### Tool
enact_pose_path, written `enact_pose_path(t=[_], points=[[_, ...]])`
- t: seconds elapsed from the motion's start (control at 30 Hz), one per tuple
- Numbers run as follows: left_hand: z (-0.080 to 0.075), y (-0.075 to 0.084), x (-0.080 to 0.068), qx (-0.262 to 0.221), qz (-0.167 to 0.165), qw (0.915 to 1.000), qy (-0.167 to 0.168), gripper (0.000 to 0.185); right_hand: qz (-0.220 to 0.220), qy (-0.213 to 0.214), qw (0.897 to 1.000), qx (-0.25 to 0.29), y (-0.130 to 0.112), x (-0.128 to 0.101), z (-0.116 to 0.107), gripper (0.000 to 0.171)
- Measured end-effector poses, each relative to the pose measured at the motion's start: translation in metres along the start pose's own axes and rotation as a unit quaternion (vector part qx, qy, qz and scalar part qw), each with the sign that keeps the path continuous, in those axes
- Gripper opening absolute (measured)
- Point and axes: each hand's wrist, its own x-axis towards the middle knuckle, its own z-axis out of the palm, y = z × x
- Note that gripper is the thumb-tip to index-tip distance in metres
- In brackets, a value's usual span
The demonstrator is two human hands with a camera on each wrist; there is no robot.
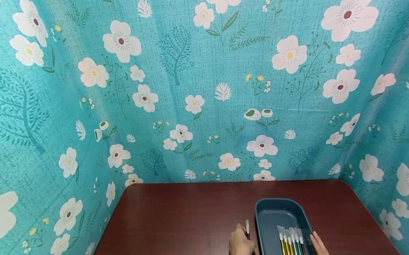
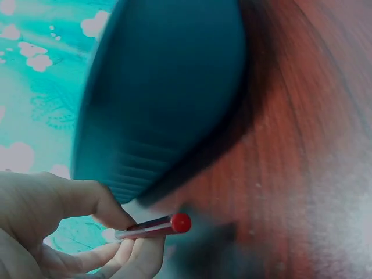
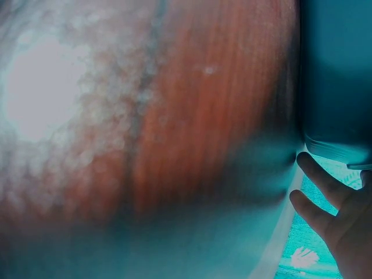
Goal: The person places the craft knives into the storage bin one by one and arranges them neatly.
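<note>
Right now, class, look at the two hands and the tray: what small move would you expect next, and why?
Probably the left hand carries its red pen rightward over the tray's rim and lays it beside the pens already inside. The hand pinches that pen just left of the tray, while the right hand rests with straight fingers at the tray's right edge, seemingly steadying it.

table (image 1: pixel 171 232): glossy wood | tray (image 1: pixel 271 210): matt plastic (ribbed rim) | backdrop (image 1: pixel 184 83): printed cloth

Pens (image 1: pixel 292 248) cut off by bottom edge; right-wrist view blurred, perhaps glare.
</note>
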Motion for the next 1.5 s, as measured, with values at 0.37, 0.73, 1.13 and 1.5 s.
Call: enact_pose_path(t=[0.37, 0.73, 1.13, 1.5], points=[[-0.007, 0.023, -0.001, -0.066, 0.045, 0.9968, 0.005, 0.042, 0.006, -0.008, 1.0, -0.005, 0.002, 0.001, -0.003, 0.085], [0.047, 0.001, 0.021, -0.033, 0.109, 0.9917, 0.059, 0.042, 0.003, 0.001, 1.0, 0.014, 0.004, 0.0, 0.0, 0.077], [0.112, 0.004, 0.027, -0.023, 0.049, 0.9981, -0.029, 0.045, -0.015, 0.001, 1.0, 0.0, 0.005, 0.001, -0.002, 0.073], [0.071, 0.067, 0.0, 0.028, -0.01, 0.9972, -0.068, 0.08, 0.004, -0.011, 1.0, 0.013, 0.0, 0.001, -0.002, 0.074]])
